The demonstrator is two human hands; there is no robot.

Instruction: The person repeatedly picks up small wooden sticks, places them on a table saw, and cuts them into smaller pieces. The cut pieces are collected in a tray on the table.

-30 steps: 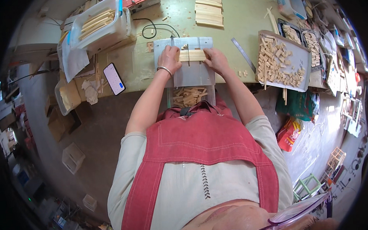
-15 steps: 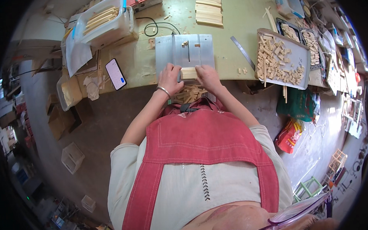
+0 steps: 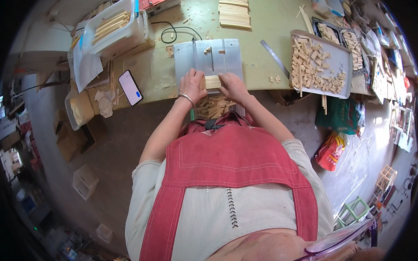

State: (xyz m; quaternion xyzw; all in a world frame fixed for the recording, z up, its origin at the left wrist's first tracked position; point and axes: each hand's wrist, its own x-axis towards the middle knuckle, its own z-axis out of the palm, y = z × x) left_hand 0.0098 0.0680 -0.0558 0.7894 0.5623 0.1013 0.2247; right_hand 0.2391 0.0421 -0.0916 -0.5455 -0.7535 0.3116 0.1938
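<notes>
A short bundle of pale wooden strips lies crosswise at the front edge of a flat metal saw table. My left hand, with a bangle at its wrist, closes on the bundle's left end. At the other end my right hand grips it with fingers bent. A narrow dark slot runs through the metal top ahead of the strips, with a few small wood bits beside it. Below the hands, between table and apron, sits a heap of cut wooden pieces.
On the right, a tray holds many small wooden blocks, with a metal ruler beside it. Long strips are stacked at the back. To the left are a phone, a clear bin of sticks and a black cable.
The whole view has shifted slightly. Both hands stay on the strips at the table's front edge, and more of the heap below shows now.
</notes>
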